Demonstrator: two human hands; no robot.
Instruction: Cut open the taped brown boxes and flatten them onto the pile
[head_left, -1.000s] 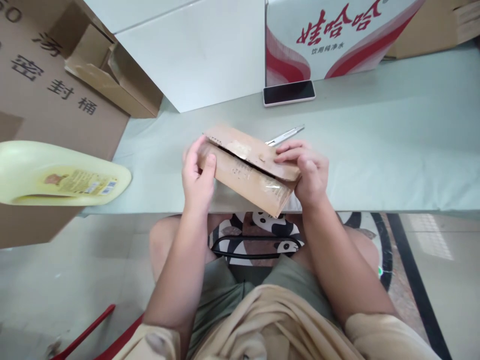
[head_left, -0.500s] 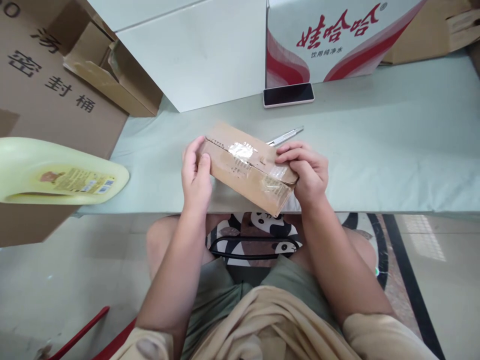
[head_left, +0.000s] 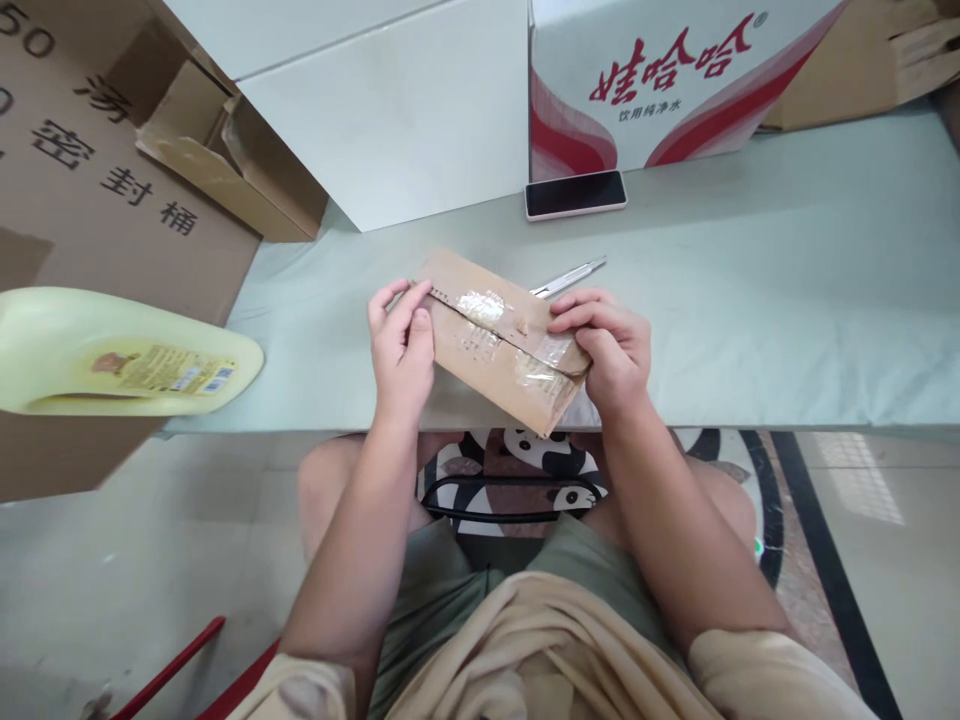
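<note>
- My L hand (head_left: 403,350) is clamped on the left end of the small brown box (head_left: 480,335), thumb + fingers on it.
- My R hand (head_left: 609,350) is clamped on the right end, w/ fingertips on the top flap.
- The box is btwn my hands, near the front edge of the green cloth (head_left: 787,300), on a slant. Can't tell if it touches the cloth.
- Box has shiny tape bits + a thin dark slit along the flap.
- Silver cutter (head_left: 574,277) lies just behind the box, near my R fingers; its low end is partly hid.
- Phone (head_left: 576,195) lies flat farther back, dark screen up, by the red + white box (head_left: 667,90).
- Big white box (head_left: 390,120) is next to that, on the left.
- Yellow bottle (head_left: 127,350) is way off to my left, in front of the big brown box (head_left: 75,215) w/ black writing.
- Panda mat (head_left: 577,498) is down btwn my knees.
</note>
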